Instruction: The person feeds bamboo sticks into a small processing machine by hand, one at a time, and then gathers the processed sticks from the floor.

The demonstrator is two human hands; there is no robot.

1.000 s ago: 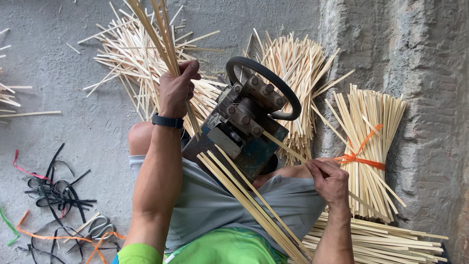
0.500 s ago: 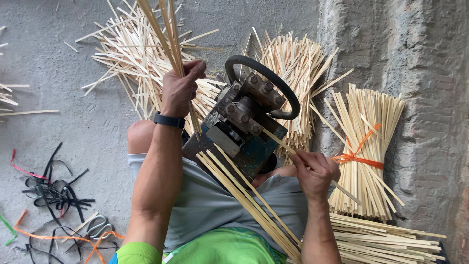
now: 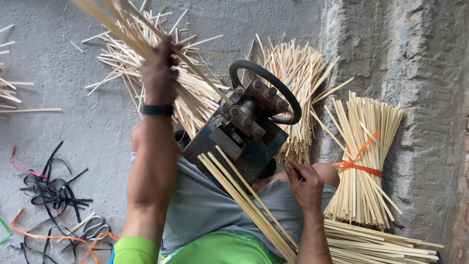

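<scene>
A fistful of pale bamboo strips is clutched in the left hand, raised above a loose pile of strips on the concrete floor. Several long strips are fed into one blue metal machine with one black handwheel. The right hand is held just beside the machine, fingers curled, nothing clearly pinched. One bundle tied with orange ribbon leans at the wall. One pair of scissors lies among black straps.
</scene>
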